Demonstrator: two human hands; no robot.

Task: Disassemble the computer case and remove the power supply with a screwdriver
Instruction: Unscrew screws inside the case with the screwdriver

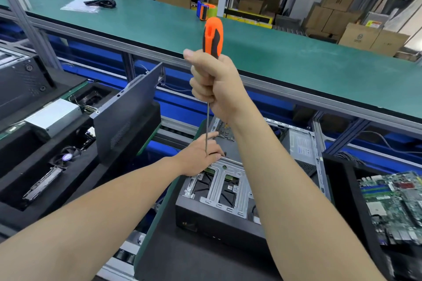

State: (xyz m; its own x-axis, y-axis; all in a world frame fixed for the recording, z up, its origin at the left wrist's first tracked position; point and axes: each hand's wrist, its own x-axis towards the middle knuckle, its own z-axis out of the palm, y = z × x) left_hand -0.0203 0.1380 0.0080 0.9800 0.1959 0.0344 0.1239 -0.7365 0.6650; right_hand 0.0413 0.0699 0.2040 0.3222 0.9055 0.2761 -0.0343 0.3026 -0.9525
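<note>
Your left forearm [91,212] is reaching in from the lower left and your right forearm [285,189] from the lower right. Your right hand [214,82] is clenching in a full fist round the lower part of the orange-and-black handle of the screwdriver [213,34], raised well above the computer case [219,221].

The screwdriver is standing almost upright. Its long axis is running top to bottom, with the handle end pointing up in front of the green bench [296,64]. The thin metal shaft is pointing straight down and ending at your left hand [198,155] (whether the tip is touching the hand or the metal under it cannot be told).

Your left hand is lying on the open top of the case, at the far end of the silver drive cage [223,187]. Its index finger is stretching away from you and the other fingers are bending. Whether they are grasping anything cannot be told.

The computer case is lying on its side on a dark mat [182,258], open face up, its long axis running away from you. The power supply [299,146] is sitting inside it at the far right corner, its label facing up.

A dark side panel [123,121] is standing tilted just left of the case, and a green motherboard [397,207] is lying to its right.
</note>
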